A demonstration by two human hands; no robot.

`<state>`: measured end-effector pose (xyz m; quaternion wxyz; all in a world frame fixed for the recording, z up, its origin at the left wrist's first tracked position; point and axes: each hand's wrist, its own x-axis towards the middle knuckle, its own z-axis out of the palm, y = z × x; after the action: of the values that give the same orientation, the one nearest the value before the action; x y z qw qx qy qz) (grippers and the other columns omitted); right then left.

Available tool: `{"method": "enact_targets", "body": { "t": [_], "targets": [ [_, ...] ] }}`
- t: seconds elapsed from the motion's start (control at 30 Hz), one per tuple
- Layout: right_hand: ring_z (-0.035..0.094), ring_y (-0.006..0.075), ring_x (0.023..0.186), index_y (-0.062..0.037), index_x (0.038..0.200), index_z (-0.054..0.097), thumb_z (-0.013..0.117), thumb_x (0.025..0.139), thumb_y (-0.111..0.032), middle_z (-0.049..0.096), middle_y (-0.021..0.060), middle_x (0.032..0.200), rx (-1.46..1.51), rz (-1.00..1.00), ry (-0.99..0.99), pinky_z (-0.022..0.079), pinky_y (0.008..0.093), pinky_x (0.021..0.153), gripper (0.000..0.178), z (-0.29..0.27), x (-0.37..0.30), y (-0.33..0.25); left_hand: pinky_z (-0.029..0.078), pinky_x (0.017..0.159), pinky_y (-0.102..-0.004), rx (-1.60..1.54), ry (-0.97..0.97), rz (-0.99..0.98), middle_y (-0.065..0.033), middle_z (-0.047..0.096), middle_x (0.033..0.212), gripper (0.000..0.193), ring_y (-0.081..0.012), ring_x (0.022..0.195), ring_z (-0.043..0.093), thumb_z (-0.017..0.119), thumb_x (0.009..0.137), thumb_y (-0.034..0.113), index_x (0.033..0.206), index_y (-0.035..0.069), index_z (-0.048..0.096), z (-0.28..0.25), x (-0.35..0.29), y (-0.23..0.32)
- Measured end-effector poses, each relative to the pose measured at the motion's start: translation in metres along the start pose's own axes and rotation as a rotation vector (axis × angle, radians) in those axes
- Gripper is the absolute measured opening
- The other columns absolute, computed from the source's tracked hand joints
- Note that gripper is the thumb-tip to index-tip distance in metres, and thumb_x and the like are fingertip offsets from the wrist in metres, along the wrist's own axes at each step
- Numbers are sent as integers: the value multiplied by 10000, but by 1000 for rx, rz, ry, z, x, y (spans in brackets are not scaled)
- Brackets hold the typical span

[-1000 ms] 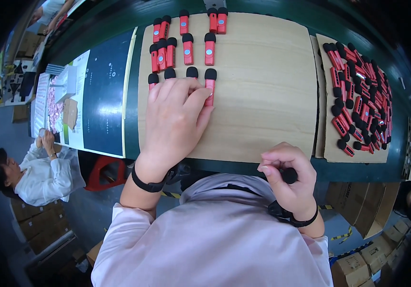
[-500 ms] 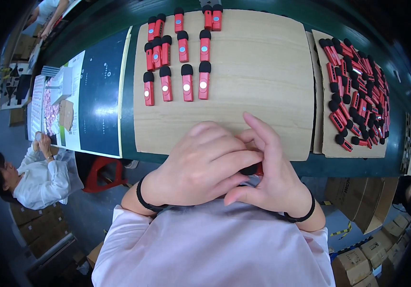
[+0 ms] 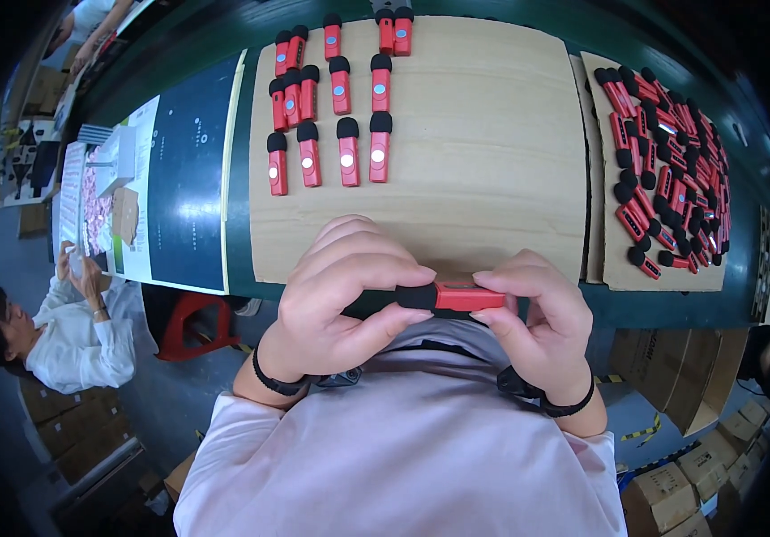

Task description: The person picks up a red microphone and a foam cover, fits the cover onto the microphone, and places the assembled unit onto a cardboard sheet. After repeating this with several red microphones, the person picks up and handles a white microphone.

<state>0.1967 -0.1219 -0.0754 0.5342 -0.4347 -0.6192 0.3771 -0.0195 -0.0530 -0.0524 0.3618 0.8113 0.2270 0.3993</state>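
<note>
Held piece: one small red device with a black foam cap [image 3: 452, 296], lying sideways in the lower middle of the frame, close to the person's chest, cap end pointing left.

Left hand: the left hand [image 3: 345, 291] is curled round the cap end, fingers bunched together over the top and the thumb tucked under, so it's pinched on the black foam bit.

Right hand: the right hand [image 3: 537, 318] grips the red end, fingertips [image 3: 483, 277] pressed down on the top edge and thumb underneath. Both hands are closed tight on the same piece, nearly touching each other.

Wrists: dark bands on both.

Board: a big cardboard sheet [image 3: 483, 161] fills the upper middle, on a dark green table [image 3: 671, 309].

Laid-out row: more of the same red pieces [image 3: 336, 116] sit upright in neat rows at the upper left of the sheet, caps pointing away, well apart from the hands.

Loose pile: a jumbled heap of red pieces [image 3: 667, 170] on a second cardboard sheet at the upper right.

Left side: a dark blue printed sheet [image 3: 183, 179] beside the board.

Other person: someone in a white shirt [image 3: 72, 336] sits at the far left, with a red stool [image 3: 192, 322] between them and the table.
</note>
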Motion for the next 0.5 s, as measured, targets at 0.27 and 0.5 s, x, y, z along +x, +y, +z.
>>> {"method": "enact_targets", "body": {
  "t": [0.27, 0.5],
  "targets": [
    [492, 122, 651, 33, 1015, 636, 752, 758, 5, 601, 87, 853, -81, -110, -41, 386, 235, 601, 283, -2, 3, -3, 461, 799, -388, -33, -66, -129, -130, 664, 897, 285, -278, 816, 605, 769, 736, 103, 963, -24, 653, 3, 1, 7],
    [493, 120, 663, 23, 1015, 643, 762, 746, 10, 601, 92, 875, -27, -29, -28, 384, 224, 595, 295, -1, 0, -4, 455, 787, -378, -75, -22, -157, -118, 654, 869, 302, -273, 784, 609, 765, 695, 62, 969, -2, 658, 9, 2, 8]
  ]
}}
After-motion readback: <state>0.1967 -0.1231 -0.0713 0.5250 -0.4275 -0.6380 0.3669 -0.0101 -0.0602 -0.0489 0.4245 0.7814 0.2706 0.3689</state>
